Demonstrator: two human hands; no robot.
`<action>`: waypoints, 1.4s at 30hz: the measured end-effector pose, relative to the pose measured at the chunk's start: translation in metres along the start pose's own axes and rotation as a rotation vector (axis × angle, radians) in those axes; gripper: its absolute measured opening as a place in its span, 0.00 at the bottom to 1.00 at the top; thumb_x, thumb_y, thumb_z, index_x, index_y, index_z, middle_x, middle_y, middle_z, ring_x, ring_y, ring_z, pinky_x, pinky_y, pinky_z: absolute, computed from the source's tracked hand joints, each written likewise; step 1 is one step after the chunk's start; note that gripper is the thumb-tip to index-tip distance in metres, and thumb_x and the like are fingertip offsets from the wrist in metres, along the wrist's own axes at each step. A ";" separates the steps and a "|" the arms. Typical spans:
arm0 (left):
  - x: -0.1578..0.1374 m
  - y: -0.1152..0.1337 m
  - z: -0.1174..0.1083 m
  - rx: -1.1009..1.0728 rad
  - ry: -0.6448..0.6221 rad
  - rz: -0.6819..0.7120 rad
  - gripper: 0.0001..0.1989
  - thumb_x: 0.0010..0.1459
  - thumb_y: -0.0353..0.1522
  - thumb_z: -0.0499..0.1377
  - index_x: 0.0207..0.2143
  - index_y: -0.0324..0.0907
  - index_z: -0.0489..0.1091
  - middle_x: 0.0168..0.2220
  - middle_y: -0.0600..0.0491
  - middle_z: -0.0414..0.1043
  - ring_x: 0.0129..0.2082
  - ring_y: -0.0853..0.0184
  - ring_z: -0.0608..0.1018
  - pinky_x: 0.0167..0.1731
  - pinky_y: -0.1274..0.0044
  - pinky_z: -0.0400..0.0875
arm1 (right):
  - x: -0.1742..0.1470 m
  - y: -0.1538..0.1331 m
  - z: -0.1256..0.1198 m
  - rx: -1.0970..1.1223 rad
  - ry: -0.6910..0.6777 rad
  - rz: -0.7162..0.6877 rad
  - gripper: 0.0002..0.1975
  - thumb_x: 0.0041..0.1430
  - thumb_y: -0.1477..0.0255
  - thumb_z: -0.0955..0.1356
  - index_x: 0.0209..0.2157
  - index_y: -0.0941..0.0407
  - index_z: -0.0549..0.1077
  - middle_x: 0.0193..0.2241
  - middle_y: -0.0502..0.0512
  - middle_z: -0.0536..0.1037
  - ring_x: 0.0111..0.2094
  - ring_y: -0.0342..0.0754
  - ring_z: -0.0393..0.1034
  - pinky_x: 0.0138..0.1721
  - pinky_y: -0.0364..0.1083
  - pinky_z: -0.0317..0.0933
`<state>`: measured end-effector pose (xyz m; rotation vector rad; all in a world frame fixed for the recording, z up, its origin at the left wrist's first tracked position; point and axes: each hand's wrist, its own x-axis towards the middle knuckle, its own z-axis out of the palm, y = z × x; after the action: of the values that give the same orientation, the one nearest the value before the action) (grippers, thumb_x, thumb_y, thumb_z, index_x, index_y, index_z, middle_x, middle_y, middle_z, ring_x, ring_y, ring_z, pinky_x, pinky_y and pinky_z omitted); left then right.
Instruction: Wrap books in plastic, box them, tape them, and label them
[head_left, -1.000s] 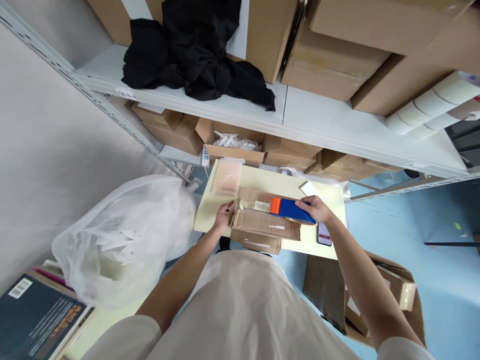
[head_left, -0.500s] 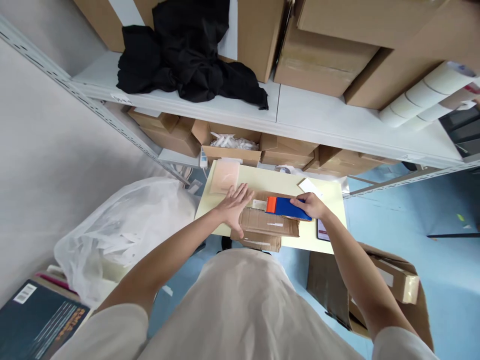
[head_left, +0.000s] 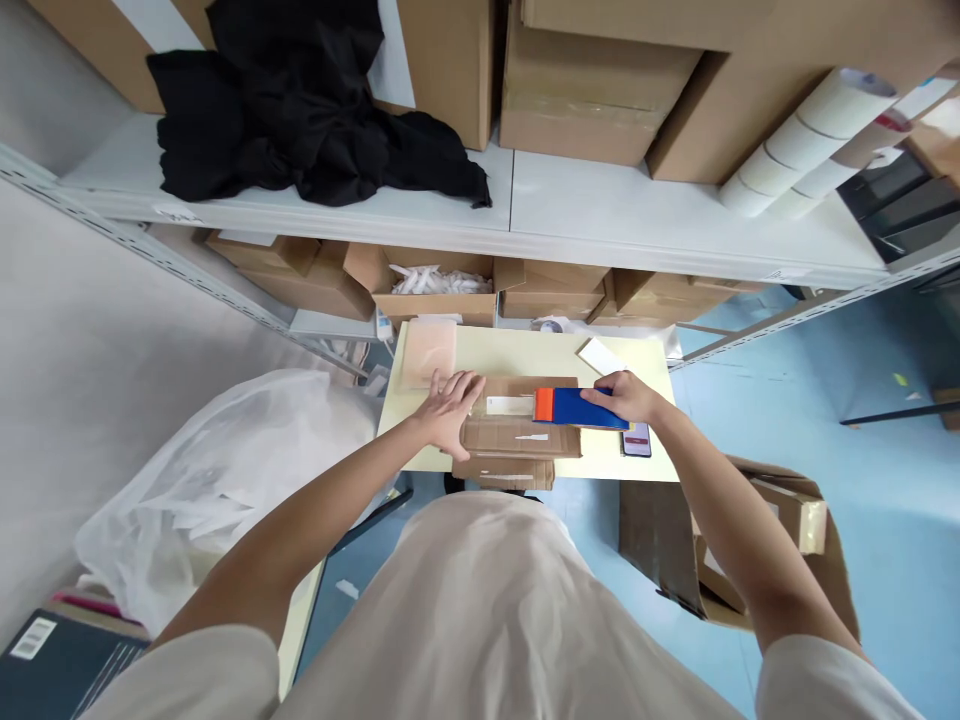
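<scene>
A flat blue box with an orange end (head_left: pixel 585 407) lies level above a brown cardboard box (head_left: pixel 487 437). My right hand (head_left: pixel 628 396) grips its right end, thumb on top. Left of the orange end shows a white strip (head_left: pixel 508 405); I cannot tell whether it is a label on the cardboard or comes out of the blue box. My left hand (head_left: pixel 450 408) rests on the left end of the cardboard box, fingers spread and thumb toward me. The cardboard sits on a pale yellow table (head_left: pixel 510 350).
On the table are a pinkish pad (head_left: pixel 429 350), a white card (head_left: pixel 600 356) and a phone (head_left: pixel 637 441). A shelf (head_left: pixel 585 200) holding cartons and black cloth (head_left: pixel 300 120) stands behind. A clear plastic bag (head_left: pixel 217 480) is at left, an open carton (head_left: pixel 652 530) at right.
My right hand has shifted the blue box slightly right relative to the cardboard, and more of the white strip shows. My left hand stays on the cardboard. The view has tilted a little.
</scene>
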<state>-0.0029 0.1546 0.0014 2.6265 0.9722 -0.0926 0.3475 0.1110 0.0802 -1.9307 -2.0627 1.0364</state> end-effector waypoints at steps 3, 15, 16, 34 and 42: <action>-0.002 0.000 0.000 0.011 -0.017 -0.006 0.69 0.24 0.46 0.68 0.67 0.35 0.38 0.64 0.31 0.45 0.63 0.38 0.49 0.57 0.47 0.23 | -0.015 0.037 -0.013 0.004 0.011 0.028 0.29 0.52 0.45 0.63 0.13 0.55 0.59 0.13 0.47 0.59 0.19 0.41 0.53 0.23 0.43 0.50; 0.009 0.017 -0.001 0.119 -0.102 -0.016 0.70 0.25 0.58 0.63 0.66 0.31 0.42 0.67 0.27 0.36 0.66 0.38 0.41 0.59 0.50 0.24 | -0.017 0.120 0.020 0.146 0.109 0.060 0.27 0.52 0.48 0.63 0.14 0.56 0.62 0.14 0.46 0.60 0.19 0.41 0.52 0.23 0.43 0.51; 0.013 0.024 0.002 0.116 -0.104 -0.014 0.71 0.26 0.60 0.62 0.66 0.30 0.41 0.67 0.27 0.34 0.66 0.38 0.40 0.59 0.50 0.24 | -0.016 0.121 0.023 0.156 0.113 0.048 0.27 0.52 0.48 0.63 0.14 0.56 0.62 0.15 0.47 0.61 0.20 0.41 0.53 0.23 0.43 0.51; 0.107 0.134 0.019 0.074 -0.135 0.121 0.72 0.27 0.61 0.61 0.67 0.35 0.36 0.68 0.33 0.26 0.65 0.35 0.32 0.57 0.47 0.26 | -0.016 0.140 0.044 0.293 0.051 -0.047 0.27 0.54 0.49 0.61 0.15 0.54 0.56 0.15 0.46 0.56 0.19 0.40 0.50 0.22 0.44 0.47; 0.114 0.139 0.018 0.066 -0.110 0.097 0.69 0.29 0.57 0.64 0.67 0.36 0.37 0.68 0.35 0.32 0.65 0.37 0.39 0.59 0.50 0.26 | -0.020 0.144 0.045 0.366 0.023 -0.044 0.26 0.54 0.49 0.62 0.15 0.55 0.57 0.15 0.46 0.57 0.19 0.40 0.52 0.22 0.44 0.47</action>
<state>0.1743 0.1210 0.0050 2.6918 0.8167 -0.2462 0.4466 0.0670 -0.0269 -1.6979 -1.7450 1.2694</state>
